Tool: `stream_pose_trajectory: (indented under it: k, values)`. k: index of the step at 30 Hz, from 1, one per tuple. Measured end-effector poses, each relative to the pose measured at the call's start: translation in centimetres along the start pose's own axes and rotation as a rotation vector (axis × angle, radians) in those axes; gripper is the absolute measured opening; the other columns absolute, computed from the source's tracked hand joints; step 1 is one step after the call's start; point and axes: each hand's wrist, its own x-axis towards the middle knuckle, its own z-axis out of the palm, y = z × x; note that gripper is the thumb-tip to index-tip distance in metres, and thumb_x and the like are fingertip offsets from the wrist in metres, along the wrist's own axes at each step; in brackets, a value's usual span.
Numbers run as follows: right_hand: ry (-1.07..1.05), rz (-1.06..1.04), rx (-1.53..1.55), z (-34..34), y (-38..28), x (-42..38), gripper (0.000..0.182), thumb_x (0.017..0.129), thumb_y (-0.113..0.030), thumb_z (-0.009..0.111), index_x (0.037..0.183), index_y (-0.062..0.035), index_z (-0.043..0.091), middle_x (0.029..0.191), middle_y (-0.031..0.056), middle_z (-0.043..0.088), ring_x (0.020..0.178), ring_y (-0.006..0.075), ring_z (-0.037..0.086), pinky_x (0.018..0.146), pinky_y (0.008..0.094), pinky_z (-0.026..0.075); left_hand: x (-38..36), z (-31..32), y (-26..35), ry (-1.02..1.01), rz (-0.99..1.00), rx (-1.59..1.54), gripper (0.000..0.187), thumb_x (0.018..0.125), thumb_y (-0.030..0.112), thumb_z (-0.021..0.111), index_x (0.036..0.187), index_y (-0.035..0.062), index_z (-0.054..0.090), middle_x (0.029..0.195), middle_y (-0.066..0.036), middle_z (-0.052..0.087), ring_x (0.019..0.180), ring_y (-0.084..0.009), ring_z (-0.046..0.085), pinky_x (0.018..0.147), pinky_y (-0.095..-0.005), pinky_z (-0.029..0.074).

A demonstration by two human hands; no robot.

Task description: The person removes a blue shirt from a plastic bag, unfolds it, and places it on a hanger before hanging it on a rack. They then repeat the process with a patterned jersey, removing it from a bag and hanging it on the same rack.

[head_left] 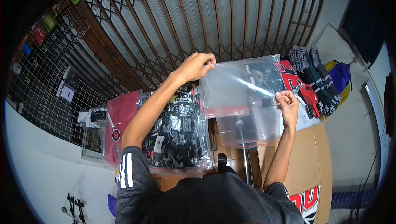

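Note:
A clear plastic bag (231, 77) is stretched out in front of me, see-through and with nothing visible inside it. My left hand (197, 66) pinches its upper left corner. On its right side, my right hand (287, 102) grips the edge between thumb and fingers. Below it shows another clear plastic bag (247, 131) with a red line along its lower edge. Left of the bags, partly behind my left forearm, lies a bagged black patterned garment (175, 129). Beside that is a bagged dark red garment (119, 129) with a round tag.
Folded dark checked clothes (317, 79) are piled at the right, near a red tape dispenser-like object (309, 98). A cardboard sheet (307, 154) covers the right surface, with a red-lettered white garment (307, 201) on it. A folding metal gate (206, 17) stands behind, a wire grid (45, 83) at left.

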Motion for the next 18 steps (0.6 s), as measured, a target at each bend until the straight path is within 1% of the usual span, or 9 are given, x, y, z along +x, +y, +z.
stream_pose_trajectory:
  k: [4, 7, 8, 12, 13, 15, 16, 17, 18]
  values:
    - [-0.017, 0.047, 0.020, 0.6, 3.8, 5.4, 0.015, 0.098, -0.019, 0.079, 0.098, -0.0083, 0.068, 0.082, 0.0011, 0.074, 0.057, 0.0052, 0.059, 0.046, 0.0205, 0.040, 6.9, 3.5, -5.2, 0.024, -0.121, -0.108, 0.014, 0.102, 0.010, 0.066, 0.102, -0.0032, 0.063, 0.085, -0.010, 0.067, 0.067, -0.0190, 0.068, 0.067, -0.0383, 0.054]
    - [-0.008, 0.155, 0.044, 2.5, 7.0, 9.8, 0.014, 0.099, -0.018, 0.078, 0.100, -0.0087, 0.068, 0.085, 0.0037, 0.077, 0.057, 0.0059, 0.060, 0.043, 0.0212, 0.040, 11.1, 6.0, -9.8, 0.041, -0.219, -0.129, 0.012, 0.103, 0.009, 0.063, 0.101, -0.0030, 0.063, 0.081, -0.008, 0.065, 0.065, -0.0165, 0.072, 0.063, -0.0362, 0.055]
    - [-0.019, 0.187, 0.060, 3.0, 8.3, 11.3, 0.016, 0.099, -0.016, 0.078, 0.101, -0.0062, 0.065, 0.090, 0.0099, 0.079, 0.058, 0.0072, 0.062, 0.043, 0.0234, 0.043, 12.2, 6.8, -11.5, 0.044, -0.240, -0.114, 0.011, 0.103, 0.009, 0.063, 0.101, -0.0027, 0.063, 0.080, -0.008, 0.065, 0.065, -0.0168, 0.072, 0.063, -0.0366, 0.055]
    - [0.043, 0.134, 0.100, 6.0, 15.9, 16.1, 0.024, 0.097, -0.013, 0.078, 0.110, -0.0003, 0.064, 0.095, 0.0099, 0.078, 0.067, 0.0090, 0.065, 0.062, 0.0237, 0.050, 14.9, 9.9, -18.4, 0.124, -0.287, 0.052, 0.009, 0.097, 0.007, 0.064, 0.099, -0.0016, 0.067, 0.079, -0.015, 0.070, 0.075, -0.0275, 0.074, 0.074, -0.0424, 0.057]
    - [0.087, -0.020, -0.099, 7.0, 15.7, 15.9, 0.033, 0.094, -0.012, 0.080, 0.119, 0.0019, 0.063, 0.100, 0.0129, 0.078, 0.081, 0.0163, 0.072, 0.070, 0.0295, 0.054, 15.2, 10.1, -19.1, 0.140, -0.307, 0.084, 0.010, 0.096, 0.007, 0.064, 0.098, -0.0015, 0.068, 0.080, -0.016, 0.071, 0.077, -0.0296, 0.074, 0.077, -0.0433, 0.057]
    - [0.164, -0.233, -0.479, 8.9, 15.1, 14.7, 0.046, 0.091, -0.010, 0.081, 0.130, 0.0032, 0.061, 0.114, 0.0185, 0.075, 0.102, 0.0299, 0.073, 0.090, 0.0384, 0.056, 15.6, 10.9, -21.0, 0.158, -0.381, 0.092, 0.012, 0.096, 0.008, 0.062, 0.100, 0.0001, 0.070, 0.088, -0.020, 0.074, 0.091, -0.0386, 0.074, 0.083, -0.0463, 0.057]
    - [0.185, -0.294, -0.585, 9.7, 15.8, 14.1, 0.054, 0.088, -0.009, 0.081, 0.137, 0.0004, 0.060, 0.125, 0.0228, 0.071, 0.117, 0.0401, 0.067, 0.106, 0.0438, 0.050, 15.7, 11.9, -22.6, 0.185, -0.387, 0.113, 0.012, 0.096, 0.008, 0.062, 0.100, 0.0006, 0.071, 0.090, -0.022, 0.074, 0.093, -0.0400, 0.074, 0.084, -0.0469, 0.057]
    - [0.122, -0.302, -0.632, 10.2, 16.5, 13.4, 0.058, 0.088, -0.014, 0.081, 0.141, -0.0056, 0.061, 0.145, 0.0244, 0.061, 0.134, 0.0432, 0.057, 0.113, 0.0537, 0.043, 15.8, 12.8, -24.2, 0.213, -0.391, 0.134, 0.013, 0.096, 0.008, 0.061, 0.100, 0.0012, 0.071, 0.092, -0.023, 0.075, 0.095, -0.0414, 0.074, 0.085, -0.0475, 0.057]
    - [0.104, -0.308, -0.785, 11.1, 16.0, 12.2, 0.058, 0.090, -0.018, 0.080, 0.143, -0.0082, 0.061, 0.153, 0.0247, 0.053, 0.142, 0.0450, 0.048, 0.116, 0.0600, 0.038, 15.8, 13.3, -24.8, 0.233, -0.418, 0.154, 0.012, 0.097, 0.009, 0.061, 0.101, 0.0025, 0.070, 0.097, -0.025, 0.075, 0.099, -0.0448, 0.073, 0.087, -0.0500, 0.057]
